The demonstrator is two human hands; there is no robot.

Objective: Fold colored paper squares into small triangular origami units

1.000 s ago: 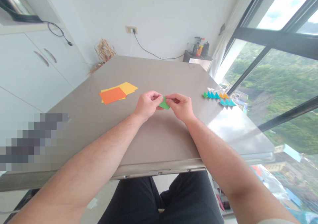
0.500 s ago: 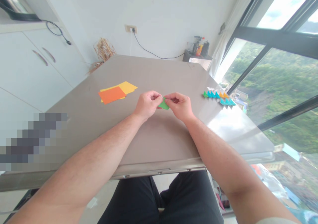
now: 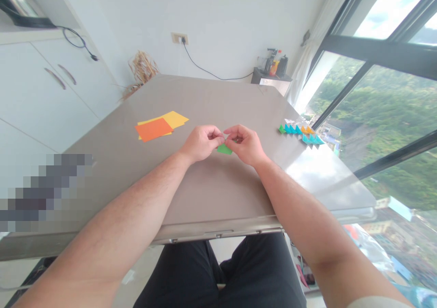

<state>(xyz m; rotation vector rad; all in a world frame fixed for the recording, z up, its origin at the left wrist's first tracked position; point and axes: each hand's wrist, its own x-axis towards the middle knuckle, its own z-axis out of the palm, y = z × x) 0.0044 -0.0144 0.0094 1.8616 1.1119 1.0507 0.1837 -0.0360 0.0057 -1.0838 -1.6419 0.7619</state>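
Note:
A small piece of green paper [image 3: 224,149] is pinched between my two hands over the middle of the table. My left hand [image 3: 204,143] grips its left side with thumb and fingers closed together. On the other side, my right hand [image 3: 245,145] pinches it near the upper edge, thumb against the curled fingers. The fingertips nearly meet above the paper and hide part of it, so its folds cannot be made out.
Orange paper [image 3: 155,130] lies on yellow sheets [image 3: 175,119] to the left on the grey table [image 3: 218,194]. Folded blue paper pieces [image 3: 312,139], with green and orange ones beside them, stand in rows near the right edge, by the window [image 3: 382,89].
My right index finger has lifted and straightened a little away from the paper. The green paper shows slightly lower and flatter between my hands. Both hands stay in nearly the same place.

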